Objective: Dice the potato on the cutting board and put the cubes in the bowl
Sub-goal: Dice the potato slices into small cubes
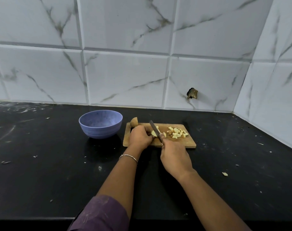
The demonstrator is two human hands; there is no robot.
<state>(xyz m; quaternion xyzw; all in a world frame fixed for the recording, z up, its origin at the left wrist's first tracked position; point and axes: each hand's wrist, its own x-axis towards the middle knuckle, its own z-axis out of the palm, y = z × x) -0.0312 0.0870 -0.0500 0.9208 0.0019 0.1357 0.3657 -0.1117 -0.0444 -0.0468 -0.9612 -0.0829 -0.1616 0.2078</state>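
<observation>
Bowl on the desk, just left of the cutting board. At the board's back-left corner, a potato half; the cubes piled on the right; between them a potato piece under the knife. A stray bit lies on the desk, front right.

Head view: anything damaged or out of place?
Yes. A hole is broken through a wall tile just above the counter. One stray potato piece lies on the counter, well right of the board and away from the cubes.
</observation>
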